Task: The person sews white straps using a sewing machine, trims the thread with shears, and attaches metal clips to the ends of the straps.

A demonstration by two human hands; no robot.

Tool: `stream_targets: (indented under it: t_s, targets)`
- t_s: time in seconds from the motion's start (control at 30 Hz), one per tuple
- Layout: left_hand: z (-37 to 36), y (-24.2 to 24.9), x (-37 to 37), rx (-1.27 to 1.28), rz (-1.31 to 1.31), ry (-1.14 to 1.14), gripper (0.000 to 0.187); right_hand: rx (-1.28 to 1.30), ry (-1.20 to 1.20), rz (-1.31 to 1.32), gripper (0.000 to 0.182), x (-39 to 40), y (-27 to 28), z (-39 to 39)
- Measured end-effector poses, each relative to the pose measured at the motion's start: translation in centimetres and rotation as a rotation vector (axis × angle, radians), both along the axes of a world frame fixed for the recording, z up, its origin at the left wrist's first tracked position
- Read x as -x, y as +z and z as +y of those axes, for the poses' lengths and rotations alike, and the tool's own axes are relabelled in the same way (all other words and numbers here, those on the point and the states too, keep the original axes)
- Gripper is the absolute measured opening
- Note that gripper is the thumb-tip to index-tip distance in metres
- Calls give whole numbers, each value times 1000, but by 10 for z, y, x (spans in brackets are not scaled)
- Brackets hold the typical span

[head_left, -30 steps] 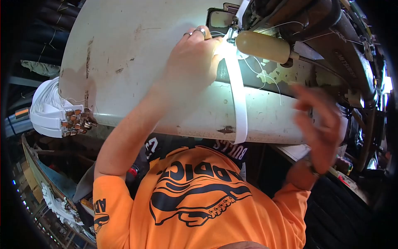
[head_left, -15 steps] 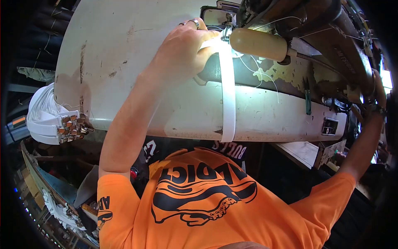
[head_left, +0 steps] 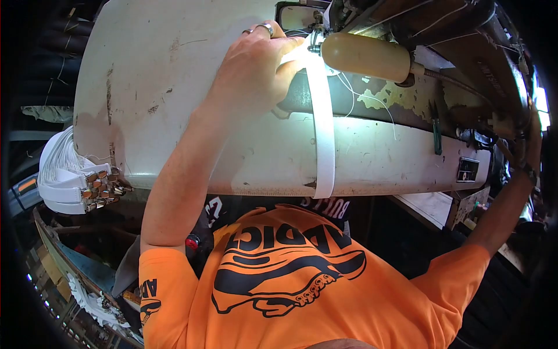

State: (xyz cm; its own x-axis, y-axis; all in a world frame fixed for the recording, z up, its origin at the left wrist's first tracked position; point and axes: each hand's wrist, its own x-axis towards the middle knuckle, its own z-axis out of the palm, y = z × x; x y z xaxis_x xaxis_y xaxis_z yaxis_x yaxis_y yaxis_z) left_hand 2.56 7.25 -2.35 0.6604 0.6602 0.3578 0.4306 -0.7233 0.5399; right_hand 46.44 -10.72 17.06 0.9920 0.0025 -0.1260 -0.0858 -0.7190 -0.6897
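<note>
Fingers of my left hand [head_left: 250,70] pinch a white elastic strap [head_left: 324,134] beside the needle area of a sewing machine [head_left: 459,64]. From there the strap runs across the machine bed and over its front edge. Bright lamp light washes out the fingertips and the spot under the needle. A cream cylindrical part [head_left: 366,57] sits just right of the strap, with loose white thread [head_left: 372,96] below it. My right hand [head_left: 532,128] reaches up to the far right end of the machine; its fingers are dark and hidden.
A bundle of white straps with metal clips [head_left: 64,171] hangs at the table's left end. Green-handled snips [head_left: 436,131] lie on the machine bed at right. The pale worktable [head_left: 157,134] has a rounded left edge. White scraps [head_left: 96,302] are at lower left.
The whole view has shifted slightly. My left hand stays on the strap near the needle, and my right hand remains at the machine's right end.
</note>
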Motion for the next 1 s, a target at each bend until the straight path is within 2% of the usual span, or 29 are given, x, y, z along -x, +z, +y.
stream_targets:
  t_s: [0.2,1.0]
  targets:
    - [-1,0,0,-4,-13,5,19,-204,348,-153,62,-67,-22,-38]
    - [-3,2,-2,9,18,31,19,-425,395,-147,60,-120,-48,-67]
